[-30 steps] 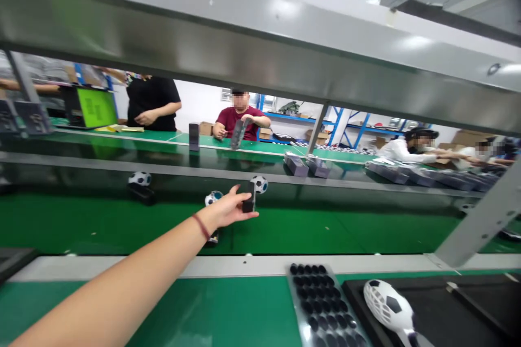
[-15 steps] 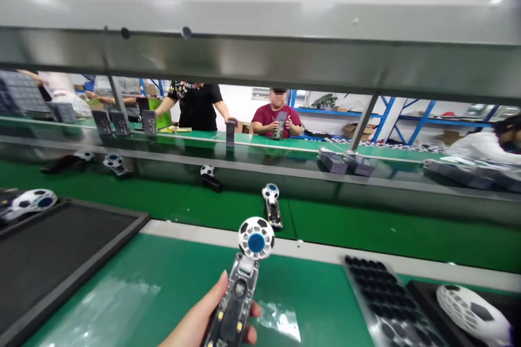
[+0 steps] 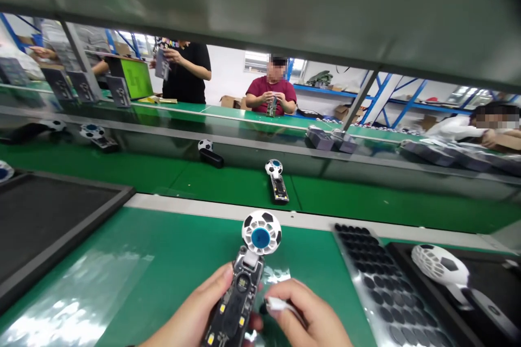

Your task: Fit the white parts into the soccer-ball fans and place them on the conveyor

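Note:
My left hand (image 3: pixel 203 298) is closed round the handle of a soccer-ball-headed handheld device (image 3: pixel 234 303). Its black-and-white head with a blue centre points away from me, and the handle's open face shows electronics and small yellow lights or parts. Beside the handle, my right hand (image 3: pixel 309 314) is pinched, with something small, white and dark at its fingertips; its kind is unclear. Clear plastic film (image 3: pixel 277 276) lies on the green bench behind the hands. A sheet of round black pads (image 3: pixel 382 276) is to the right.
Another soccer-ball device (image 3: pixel 442 265) rests on a black tray at right. A dark framed mat (image 3: pixel 52 222) is at left. Several similar devices, one of them here (image 3: pixel 279 187), lie on the green conveyor (image 3: pixel 345 195). Co-workers and grey boxes (image 3: pixel 319 138) are beyond it. A metal shelf (image 3: pixel 244 0) hangs overhead.
My right hand has come into view beside the handle, holding something small. The view has tilted down. Across the line, the co-worker in black has lifted a box.

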### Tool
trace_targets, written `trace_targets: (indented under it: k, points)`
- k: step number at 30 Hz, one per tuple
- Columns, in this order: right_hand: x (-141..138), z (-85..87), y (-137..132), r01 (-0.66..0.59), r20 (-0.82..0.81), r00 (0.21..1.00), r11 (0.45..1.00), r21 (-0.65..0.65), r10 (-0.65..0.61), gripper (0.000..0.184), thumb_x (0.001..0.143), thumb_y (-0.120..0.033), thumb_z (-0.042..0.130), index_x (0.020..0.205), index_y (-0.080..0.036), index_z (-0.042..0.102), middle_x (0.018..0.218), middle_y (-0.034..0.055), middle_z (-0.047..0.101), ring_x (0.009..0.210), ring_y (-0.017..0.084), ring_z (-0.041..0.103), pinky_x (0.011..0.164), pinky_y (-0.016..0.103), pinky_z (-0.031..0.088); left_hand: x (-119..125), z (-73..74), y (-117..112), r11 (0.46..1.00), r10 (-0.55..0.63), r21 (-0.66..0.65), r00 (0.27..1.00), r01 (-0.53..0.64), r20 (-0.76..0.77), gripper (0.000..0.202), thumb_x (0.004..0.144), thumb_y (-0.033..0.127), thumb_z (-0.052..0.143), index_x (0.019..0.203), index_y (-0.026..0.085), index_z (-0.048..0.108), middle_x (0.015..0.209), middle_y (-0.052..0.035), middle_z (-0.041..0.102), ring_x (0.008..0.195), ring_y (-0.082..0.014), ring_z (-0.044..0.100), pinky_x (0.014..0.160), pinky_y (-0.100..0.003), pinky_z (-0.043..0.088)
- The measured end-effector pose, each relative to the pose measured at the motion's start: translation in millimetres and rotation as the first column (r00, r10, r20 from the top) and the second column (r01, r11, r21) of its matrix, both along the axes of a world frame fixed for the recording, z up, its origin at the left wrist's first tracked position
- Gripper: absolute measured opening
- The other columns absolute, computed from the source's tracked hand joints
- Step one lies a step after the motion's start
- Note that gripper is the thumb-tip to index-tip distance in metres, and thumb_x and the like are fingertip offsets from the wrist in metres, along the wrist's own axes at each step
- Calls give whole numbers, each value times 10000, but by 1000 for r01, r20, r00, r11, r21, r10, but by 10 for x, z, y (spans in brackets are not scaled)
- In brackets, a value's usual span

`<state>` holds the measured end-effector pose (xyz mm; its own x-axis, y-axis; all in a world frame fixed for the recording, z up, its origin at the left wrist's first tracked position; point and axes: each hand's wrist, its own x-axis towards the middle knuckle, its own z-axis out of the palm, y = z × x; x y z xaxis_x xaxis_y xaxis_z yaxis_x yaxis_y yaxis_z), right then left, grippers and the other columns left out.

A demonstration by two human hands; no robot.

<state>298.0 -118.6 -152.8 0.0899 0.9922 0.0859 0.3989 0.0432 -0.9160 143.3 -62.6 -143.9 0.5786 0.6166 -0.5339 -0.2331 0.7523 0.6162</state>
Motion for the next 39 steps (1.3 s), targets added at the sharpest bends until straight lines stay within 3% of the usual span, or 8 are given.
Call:
trace_targets:
  k: [3, 10, 23, 28, 33, 35, 39]
  points:
    - [-99, 40, 39, 5, 68, 998, 998, 58, -9, 217, 757, -141, 422, 779, -246, 611, 782, -20, 608, 706, 104, 575, 648, 151, 417, 35, 41, -54, 999, -2, 43, 999, 3, -38, 257, 850, 346, 382, 1014, 168, 471, 697, -61, 638, 626, -191, 587, 522, -299, 469]
    - [-207, -14, 47, 108, 172, 979, 994, 11, -108, 221, 720, -136, 398, 802, -264, 558, 734, -35, 587, 695, 129, 590, 468, 167, 384, 36, 58, -69, 996, -38, 77, 996, 44, -83, 300, 863, 307, 357, 1125, 171, 413, 612, -44, 620, 594, -176, 574, 563, -302, 478]
    - [-183, 33, 45, -8, 268, 963, 998, 68, -11, 255, 748, -100, 364, 795, -283, 535, 796, -39, 571, 722, 132, 574, 528, 181, 416, 17, -46, -80, 998, -17, 66, 997, 22, -73, 448, 808, 349, 476, 1201, 162, 366, 655, -57, 635, 616, -200, 578, 581, -337, 476]
    - [-178, 37, 35, -57, 414, 910, 996, 71, 23, 275, 746, -76, 356, 824, -273, 531, 805, -17, 562, 711, 152, 555, 544, 207, 435, 3, -77, -78, 999, 1, 38, 999, 1, -53, 579, 738, 389, 572, 1228, 188, 338, 683, -42, 663, 564, -193, 586, 556, -316, 463]
    - [-226, 92, 61, -71, 527, 849, 996, 53, 32, 268, 738, -68, 365, 816, -255, 541, 785, 2, 557, 686, 165, 562, 573, 238, 460, 11, -70, -73, 999, 34, 30, 998, -32, -56, 570, 650, 397, 665, 1138, 189, 457, 774, -42, 681, 503, -162, 582, 504, -270, 455]
    - [-252, 99, 72, -57, 536, 844, 997, 45, 25, 267, 735, -66, 364, 804, -248, 547, 783, 9, 557, 676, 170, 564, 570, 248, 465, 20, -64, -73, 998, 52, 20, 997, -51, -61, 563, 629, 395, 684, 1120, 204, 485, 806, -37, 684, 553, -172, 607, 537, -270, 470]
    - [-293, 75, 70, 13, 484, 874, 997, 75, -47, 260, 733, -66, 374, 777, -241, 562, 767, 11, 557, 653, 165, 558, 569, 243, 457, 21, -55, -83, 995, 100, -7, 992, -101, -71, 513, 622, 359, 703, 1085, 230, 526, 871, -14, 679, 833, -190, 612, 692, -243, 477]
